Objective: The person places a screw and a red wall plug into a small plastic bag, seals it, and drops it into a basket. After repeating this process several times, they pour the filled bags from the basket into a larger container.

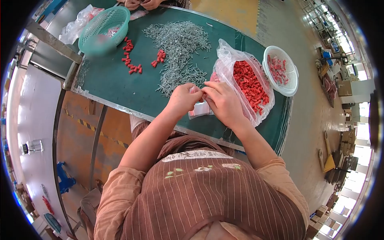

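Note:
My left hand [184, 99] and my right hand [225, 103] meet at the near edge of the green table, fingers closed in a pinch. Between them is a small clear plastic bag [193, 90] with a reddish tint, mostly covered by my fingers. Just below my fingertips lies a stack of small clear bags [201, 110]. Beyond my hands spreads a heap of grey metal screws [176, 44], its near end almost at my left hand. Beside my right hand, a large open plastic bag [226, 64] holds many small red plastic pieces [250, 84].
A white basket [295, 80] with filled red packets stands at the right table edge. Far left is a green basket [125, 28] with packets. Loose red pieces [127, 56] lie on the green table [108, 88]. Another person's hands [140, 4] are at the far edge.

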The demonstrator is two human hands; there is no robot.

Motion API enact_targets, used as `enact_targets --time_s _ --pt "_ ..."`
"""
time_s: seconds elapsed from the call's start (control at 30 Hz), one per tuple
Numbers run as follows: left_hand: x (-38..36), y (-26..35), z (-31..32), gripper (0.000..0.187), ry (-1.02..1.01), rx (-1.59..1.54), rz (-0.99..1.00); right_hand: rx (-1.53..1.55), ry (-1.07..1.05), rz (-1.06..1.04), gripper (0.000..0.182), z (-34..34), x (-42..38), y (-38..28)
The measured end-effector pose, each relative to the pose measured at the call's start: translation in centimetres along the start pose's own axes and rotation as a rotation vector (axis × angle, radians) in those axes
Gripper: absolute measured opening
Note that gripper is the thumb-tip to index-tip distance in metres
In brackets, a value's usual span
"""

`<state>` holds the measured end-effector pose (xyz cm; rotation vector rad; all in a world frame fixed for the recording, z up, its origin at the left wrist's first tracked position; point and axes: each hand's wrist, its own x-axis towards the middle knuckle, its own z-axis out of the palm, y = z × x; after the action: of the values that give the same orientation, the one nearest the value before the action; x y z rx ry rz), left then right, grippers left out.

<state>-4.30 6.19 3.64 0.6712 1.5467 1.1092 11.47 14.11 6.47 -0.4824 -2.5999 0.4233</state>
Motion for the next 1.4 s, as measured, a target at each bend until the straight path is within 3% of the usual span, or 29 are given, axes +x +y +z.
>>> enact_targets --time_s 0.13,0.23,0.27,0.47,0.63,0.77,0.93,1.07,1.17,1.4 --pt "-0.1 0.2 0.0 0.012 -0.035 -0.101 -0.066 0.067 -0.041 0.037 0.027 -0.6 -0.2 0.2" --pt "0.0 -0.8 -0.3 0.015 0.045 -0.045 0.054 0.063 0.032 -0.058 0.016 -0.8 -0.3 0.4" --pt "0.0 -0.4 -0.4 0.017 0.027 0.019 0.093 0.096 -0.075 -0.042 0.016 -1.4 -0.1 0.1" --pt "0.0 -0.8 -0.5 0.012 -0.102 -0.073 -0.058 0.077 -0.034 -0.097 0.013 -0.3 -1.1 0.2" --pt "-1.9 0.9 -0.1 0.019 -0.239 -0.239 -0.004 0.265 -0.077 0.135 0.011 -1.8 -1.1 0.4" --pt "-1.7 -0.2 -0.3 0.018 -0.190 -0.005 0.093 0.515 -0.146 0.325 0.015 -2.0 -1.4 0.0" --pt "-2.3 0.5 0.2 0.008 -0.102 0.201 0.306 0.596 -0.248 0.371 0.016 -3.2 -1.4 -0.4" --pt "-2.4 0.0 0.4 0.015 -0.067 0.222 0.225 0.677 -0.315 0.456 0.014 -4.5 -1.4 -0.4" --pt "-3.0 0.5 0.9 0.013 -0.053 0.194 0.220 0.909 -0.301 0.627 0.010 -5.4 -1.5 -0.7" --pt "-3.2 0.8 1.3 0.010 -0.035 0.112 0.227 0.994 -0.035 0.543 0.010 -2.5 -3.0 0.5"
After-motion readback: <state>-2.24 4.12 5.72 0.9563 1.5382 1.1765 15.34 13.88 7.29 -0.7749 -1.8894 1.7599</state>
